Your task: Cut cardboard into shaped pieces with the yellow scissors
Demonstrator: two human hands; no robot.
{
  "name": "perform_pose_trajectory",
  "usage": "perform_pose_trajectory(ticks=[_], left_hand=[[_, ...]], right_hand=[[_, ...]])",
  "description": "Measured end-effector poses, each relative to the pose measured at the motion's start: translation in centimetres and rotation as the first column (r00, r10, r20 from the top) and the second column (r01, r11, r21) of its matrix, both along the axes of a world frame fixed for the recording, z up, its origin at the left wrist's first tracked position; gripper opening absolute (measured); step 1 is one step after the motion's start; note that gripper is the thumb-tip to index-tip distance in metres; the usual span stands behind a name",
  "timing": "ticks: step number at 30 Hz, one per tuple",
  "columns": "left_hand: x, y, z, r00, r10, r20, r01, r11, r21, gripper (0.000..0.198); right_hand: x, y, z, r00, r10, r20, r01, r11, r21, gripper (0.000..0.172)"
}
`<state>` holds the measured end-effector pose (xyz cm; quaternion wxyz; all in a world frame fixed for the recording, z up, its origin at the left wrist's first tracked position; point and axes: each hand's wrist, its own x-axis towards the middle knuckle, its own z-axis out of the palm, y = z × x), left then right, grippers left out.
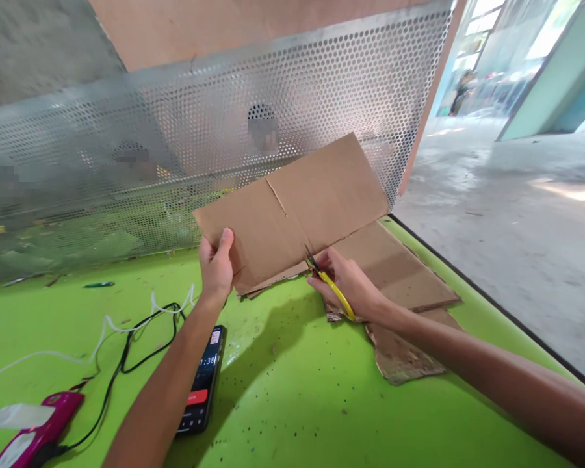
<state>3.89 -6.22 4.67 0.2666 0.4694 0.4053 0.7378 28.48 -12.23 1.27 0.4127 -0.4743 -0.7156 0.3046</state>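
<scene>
A brown piece of cardboard (331,182) is held up at a slant over the green table, with a short slit in its upper edge and a crease across it. My left hand (218,266) grips its left end, thumb on the near face. In my right hand (344,279) is a pair of scissors (338,296) with yellow handles. The dark blades are parted at the cardboard's lower edge, near the crease. Several more cardboard pieces (394,263) lie stacked under and beside my right hand and forearm.
On the green table (283,403) lie a phone (205,383) with a lit screen, a magenta power strip (53,422), a black cable (121,364), a white cable (104,325) and a pen (99,285). A perforated metal panel (199,130) stands along the far edge; the floor (492,195) drops away at right.
</scene>
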Motion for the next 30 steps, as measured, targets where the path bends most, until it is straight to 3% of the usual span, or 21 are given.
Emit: perform_pose_trajectory(ticks=[6,14,25,30], left_hand=[[0.4,-0.1,-0.6,0.999,-0.003,-0.053,0.002,1.000,-0.008,0.037],[0.7,-0.1,-1.1,0.995,-0.036,-0.095,0.035,0.999,-0.013,0.036],[1.2,-0.4,-1.1,0.995,-0.026,-0.097,0.026,1.000,0.001,0.035],[1.4,-0.5,-1.2,0.996,-0.031,-0.083,0.030,0.999,-0.010,0.034]], right_hand=[[0.1,0.3,-0.6,0.999,-0.019,-0.026,0.020,1.000,0.018,0.023],[0.3,0.5,0.1,0.996,-0.093,0.008,0.093,0.996,0.005,0.023],[0.2,0.7,-0.1,0.983,-0.173,-0.064,0.173,0.985,0.008,0.027],[0.4,1.0,-0.7,0.985,-0.175,0.004,0.175,0.983,0.056,0.028]])
